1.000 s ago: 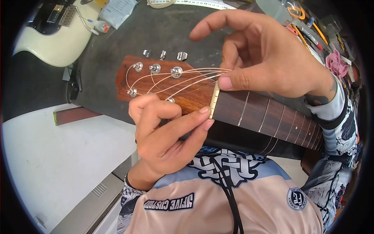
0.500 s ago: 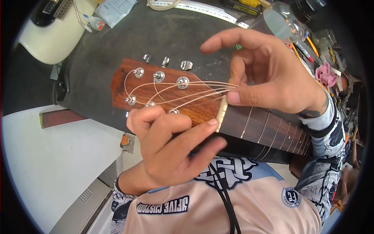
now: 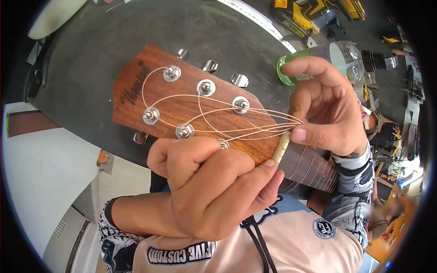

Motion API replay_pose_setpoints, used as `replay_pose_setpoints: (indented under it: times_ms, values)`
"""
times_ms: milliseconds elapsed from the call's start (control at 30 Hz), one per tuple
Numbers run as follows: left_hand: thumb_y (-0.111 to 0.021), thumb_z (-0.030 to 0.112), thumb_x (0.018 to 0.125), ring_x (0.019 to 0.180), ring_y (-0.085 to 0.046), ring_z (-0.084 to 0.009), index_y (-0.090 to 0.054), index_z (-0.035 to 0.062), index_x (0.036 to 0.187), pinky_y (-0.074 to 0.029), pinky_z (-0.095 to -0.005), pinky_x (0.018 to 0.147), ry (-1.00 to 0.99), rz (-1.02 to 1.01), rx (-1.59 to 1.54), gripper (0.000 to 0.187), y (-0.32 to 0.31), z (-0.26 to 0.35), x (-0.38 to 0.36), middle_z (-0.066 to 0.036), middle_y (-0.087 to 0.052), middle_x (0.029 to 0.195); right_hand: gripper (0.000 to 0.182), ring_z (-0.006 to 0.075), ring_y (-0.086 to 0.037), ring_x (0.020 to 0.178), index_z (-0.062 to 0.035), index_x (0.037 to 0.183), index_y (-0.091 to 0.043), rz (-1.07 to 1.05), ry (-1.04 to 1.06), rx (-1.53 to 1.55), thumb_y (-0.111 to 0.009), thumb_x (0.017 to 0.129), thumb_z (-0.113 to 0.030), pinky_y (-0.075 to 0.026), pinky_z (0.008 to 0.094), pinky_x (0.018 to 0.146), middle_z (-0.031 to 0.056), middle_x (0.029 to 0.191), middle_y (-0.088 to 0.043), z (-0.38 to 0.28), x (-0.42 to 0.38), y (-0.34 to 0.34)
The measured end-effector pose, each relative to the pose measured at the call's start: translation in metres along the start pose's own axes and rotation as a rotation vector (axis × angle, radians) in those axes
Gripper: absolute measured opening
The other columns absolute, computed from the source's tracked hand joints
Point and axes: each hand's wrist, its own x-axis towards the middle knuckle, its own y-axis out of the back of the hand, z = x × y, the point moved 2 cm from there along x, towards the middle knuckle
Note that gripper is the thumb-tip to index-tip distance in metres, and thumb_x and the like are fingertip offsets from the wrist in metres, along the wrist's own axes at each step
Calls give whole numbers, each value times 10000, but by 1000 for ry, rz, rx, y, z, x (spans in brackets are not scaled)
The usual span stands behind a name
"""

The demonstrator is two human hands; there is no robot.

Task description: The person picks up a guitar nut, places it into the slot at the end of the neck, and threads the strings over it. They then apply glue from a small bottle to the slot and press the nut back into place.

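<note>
A guitar headstock (image 3: 259, 148) of reddish-brown wood points left, with dark lettering near its tip and metal tuning posts (image 3: 206, 87) on its face. Several thin guitar strings (image 3: 277, 125) loop from the posts toward the pale nut (image 3: 282, 148). My right hand (image 3: 327, 109) pinches the strings together just above the nut, thumb against fingers, index finger raised. My left hand (image 3: 214, 186) is closed round the headstock's lower edge, its index fingertip at the nut's lower end. It covers the lower post nearest the nut in part. Beyond the nut runs the dark fretboard (image 3: 309, 166).
A clear bottle with green liquid (image 3: 287, 68) lies behind my right hand on the dark worktop (image 3: 91, 68). A ruler (image 3: 255, 20) and yellow-black tools (image 3: 291, 20) are at the back. Part of a cream guitar body (image 3: 54, 16) shows top left, a white panel (image 3: 36, 173) at left.
The view has turned and come closer, so headstock and hands appear larger and further right. My left thumb has drawn in below the index finger. The right hand still pinches the strings.
</note>
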Motion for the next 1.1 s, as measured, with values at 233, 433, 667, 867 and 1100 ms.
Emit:
replay_pose_setpoints:
  times_ms: [233,433,667,867,1100]
  values:
    - [-884,252,772,833,-455,-212,-780,140,886,-323,-350,755,26,11,-47,191,9,-7,0,62,-594,769,846,109,-635,708,51,1453,-438,13,14,8,-863,722,60,-473,227,665,48,781,-673,0,2,-3]
    - [-882,251,773,847,-465,-206,-786,141,893,-313,-359,781,4,46,-57,189,9,-11,1,65,-606,799,848,127,-620,685,45,1448,-439,16,45,7,-856,711,84,-458,245,638,49,770,-656,0,10,-5]
    - [-878,244,751,854,-463,-203,-792,137,909,-294,-385,782,13,21,-58,210,15,-12,1,58,-621,833,861,125,-607,683,44,1455,-431,53,-16,36,-840,700,108,-459,249,642,39,765,-638,-3,12,-11]
    - [-876,231,736,848,-456,-202,-789,121,918,-277,-396,787,-20,24,-56,229,16,-11,3,56,-615,856,848,129,-610,698,48,1457,-430,34,-48,90,-811,703,130,-467,253,654,32,782,-625,-2,11,-10]
    - [-889,213,726,863,-446,-216,-785,121,921,-281,-393,794,-49,29,-70,239,12,-11,0,59,-607,864,792,124,-614,730,52,1450,-450,-6,-101,102,-774,730,111,-467,247,691,22,804,-620,-3,8,-9]
